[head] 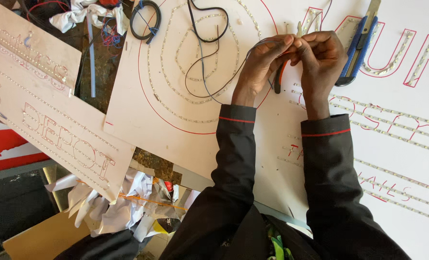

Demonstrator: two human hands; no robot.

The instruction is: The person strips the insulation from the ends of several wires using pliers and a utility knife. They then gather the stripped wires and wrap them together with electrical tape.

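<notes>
A white sign board (185, 144) with red outlines and rows of small lights covers the desk; a second, paler board (55, 125) lies at the left of the frame over crumpled paper (127, 202). At upper centre, the left hand (262, 60) and right hand (320, 55) meet, fingers (284, 44) pressed together, pinching the end of a thin dark wire (209, 91) that loops leftward across the board. Pliers (278, 79) with a red-lined handle hang under the left hand; whether they are gripped cannot be told. A blue utility knife (356, 48) lies just right of the right hand.
</notes>
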